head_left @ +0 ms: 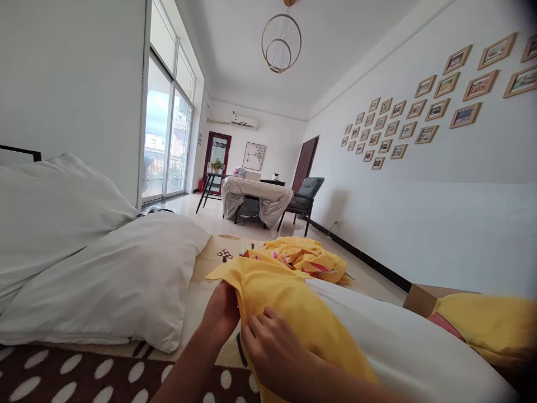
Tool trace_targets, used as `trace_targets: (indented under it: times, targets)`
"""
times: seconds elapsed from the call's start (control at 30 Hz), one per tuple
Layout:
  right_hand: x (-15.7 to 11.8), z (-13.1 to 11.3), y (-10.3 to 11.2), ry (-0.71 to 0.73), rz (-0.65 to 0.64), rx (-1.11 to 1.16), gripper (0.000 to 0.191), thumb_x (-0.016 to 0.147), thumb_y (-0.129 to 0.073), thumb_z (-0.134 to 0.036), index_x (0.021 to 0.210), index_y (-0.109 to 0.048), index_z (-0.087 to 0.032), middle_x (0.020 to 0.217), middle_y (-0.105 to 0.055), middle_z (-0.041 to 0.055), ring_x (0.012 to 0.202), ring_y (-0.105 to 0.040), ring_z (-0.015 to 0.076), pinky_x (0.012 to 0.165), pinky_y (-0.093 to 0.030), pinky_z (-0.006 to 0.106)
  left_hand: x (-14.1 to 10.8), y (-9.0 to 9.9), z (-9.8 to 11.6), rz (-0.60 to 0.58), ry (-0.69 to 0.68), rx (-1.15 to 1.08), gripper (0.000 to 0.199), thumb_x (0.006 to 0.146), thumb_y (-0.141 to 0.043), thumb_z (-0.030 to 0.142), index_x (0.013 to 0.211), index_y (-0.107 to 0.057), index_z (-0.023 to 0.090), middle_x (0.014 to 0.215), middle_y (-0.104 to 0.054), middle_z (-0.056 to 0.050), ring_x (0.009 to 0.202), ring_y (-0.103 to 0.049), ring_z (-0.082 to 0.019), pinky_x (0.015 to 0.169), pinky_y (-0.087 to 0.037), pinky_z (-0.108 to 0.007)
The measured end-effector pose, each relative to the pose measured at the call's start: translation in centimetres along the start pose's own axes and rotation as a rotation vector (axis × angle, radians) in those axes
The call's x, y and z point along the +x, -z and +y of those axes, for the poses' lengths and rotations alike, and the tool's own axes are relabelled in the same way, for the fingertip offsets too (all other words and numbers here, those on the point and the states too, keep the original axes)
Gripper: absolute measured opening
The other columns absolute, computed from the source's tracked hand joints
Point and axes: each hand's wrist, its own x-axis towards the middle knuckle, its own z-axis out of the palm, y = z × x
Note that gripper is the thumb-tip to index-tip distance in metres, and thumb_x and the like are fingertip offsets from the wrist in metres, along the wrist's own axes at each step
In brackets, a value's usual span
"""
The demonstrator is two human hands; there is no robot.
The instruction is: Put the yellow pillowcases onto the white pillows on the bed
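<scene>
A yellow pillowcase (285, 291) lies partly over one end of a white pillow (403, 330), which stretches toward the lower right. My left hand (221, 310) grips the pillowcase near its pointed corner, its fingertips hidden under the cloth. Lower down on the same cloth, my right hand (274, 347) has its fingers curled onto the edge. Just beyond both hands rests a crumpled yellow printed cloth (310, 257). Everything lies on a cream and brown bed cover (104, 372) with white spots and mushroom prints.
Two white pillows, one in front (121, 274) and one behind (54, 207), are stacked at the left. On the right, a yellow cloth item (490, 324) sits by a cardboard box (432, 299). Farther back stand a covered table (255, 190) and a black chair (308, 193).
</scene>
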Motion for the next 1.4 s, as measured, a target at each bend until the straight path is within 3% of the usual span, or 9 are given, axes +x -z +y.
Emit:
trace_targets:
  times: [0.13,0.23,0.3,0.4,0.57,0.77,0.9,1.1,1.4]
  targets:
    - [0.0,2.5,3.6,0.066,-0.117,0.477,0.018,0.083,-0.053,-0.026,0.07,-0.059,-0.017,0.065,-0.061,-0.0007,0.057,-0.049,0.0114,0.06,-0.038,0.026,-1.4,-0.8,0.5,-0.025,-0.047,0.148,0.036,0.067,-0.063,0.017,0.103,-0.064,0.015,0.091,-0.069,-0.005,0.089,-0.062,-0.021,0.082,-0.048,-0.029]
    - [0.4,6.0,5.7,-0.173,0.081,0.739,0.021,0.087,-0.048,-0.027,0.076,-0.062,-0.017,0.067,-0.059,-0.0014,0.059,-0.049,0.0094,0.057,-0.038,0.022,-2.6,-1.4,1.1,-0.039,-0.05,0.233,0.046,0.062,-0.065,0.014,0.108,-0.064,0.017,0.101,-0.069,-0.006,0.102,-0.059,-0.025,0.089,-0.046,-0.032]
    - [0.7,7.9,5.8,-0.295,0.181,0.758,0.014,0.085,-0.052,-0.024,0.087,-0.064,-0.017,0.078,-0.061,0.0004,0.063,-0.05,0.0095,0.061,-0.04,0.022,-3.3,-1.8,1.2,-0.043,-0.04,0.266,0.049,0.061,-0.065,0.014,0.11,-0.064,0.018,0.105,-0.068,-0.006,0.107,-0.057,-0.026,0.093,-0.044,-0.033]
    - [1.0,9.1,4.8,-0.184,0.099,0.793,0.017,0.081,-0.058,-0.021,0.095,-0.066,-0.02,0.085,-0.061,0.0011,0.069,-0.052,0.0102,0.066,-0.041,0.023,-4.1,-2.1,1.3,-0.056,-0.03,0.317,0.053,0.059,-0.065,0.013,0.112,-0.064,0.02,0.108,-0.068,-0.006,0.111,-0.055,-0.026,0.096,-0.043,-0.034]
    - [1.3,8.2,3.2,-0.165,0.119,0.742,0.01,0.081,-0.057,-0.019,0.085,-0.066,-0.018,0.076,-0.06,0.0007,0.07,-0.051,0.0119,0.066,-0.039,0.023,-4.9,-2.6,1.4,-0.08,-0.05,0.392,0.061,0.053,-0.066,0.007,0.111,-0.065,0.023,0.113,-0.066,-0.003,0.113,-0.054,-0.026,0.098,-0.042,-0.035]
    - [1.1,7.5,2.2,-0.132,0.204,0.599,0.01,0.074,-0.051,-0.009,0.067,-0.051,-0.017,0.074,-0.058,0.0017,0.066,-0.048,0.0119,0.06,-0.035,0.022,-4.3,-2.8,1.3,-0.08,-0.132,0.491,0.047,0.061,-0.074,0.025,0.106,-0.068,0.02,0.11,-0.068,-0.006,0.11,-0.055,-0.027,0.098,-0.041,-0.037]
    - [1.4,7.2,1.2,-0.183,0.221,0.597,0.008,0.074,-0.053,-0.015,0.068,-0.049,-0.018,0.074,-0.058,0.0019,0.065,-0.048,0.0121,0.06,-0.035,0.022,-3.6,-2.1,1.3,-0.048,-0.102,0.516,0.033,0.066,-0.071,0.031,0.096,-0.07,0.018,0.085,-0.069,-0.004,0.082,-0.06,-0.02,0.079,-0.047,-0.03]
    - [2.2,6.9,0.1,-0.223,0.247,0.626,0.019,0.067,-0.062,-0.026,0.063,-0.045,-0.018,0.073,-0.06,0.0022,0.065,-0.049,0.0131,0.059,-0.034,0.023,-3.1,-1.2,1.9,-0.076,-0.118,0.803,0.022,0.068,-0.067,0.036,0.076,-0.067,0.015,0.058,-0.054,0.001,0.055,-0.044,-0.011,0.052,-0.037,-0.024]
    - [2.5,6.8,0.4,-0.374,0.28,0.624,0.014,0.061,-0.061,-0.018,0.068,-0.049,-0.019,0.068,-0.057,-0.0012,0.061,-0.044,0.0112,0.057,-0.03,0.022,-2.2,-0.7,1.2,-0.116,-0.271,0.884,0.033,0.071,-0.065,0.043,0.095,-0.068,0.021,0.082,-0.066,-0.005,0.074,-0.055,-0.02,0.069,-0.045,-0.03]
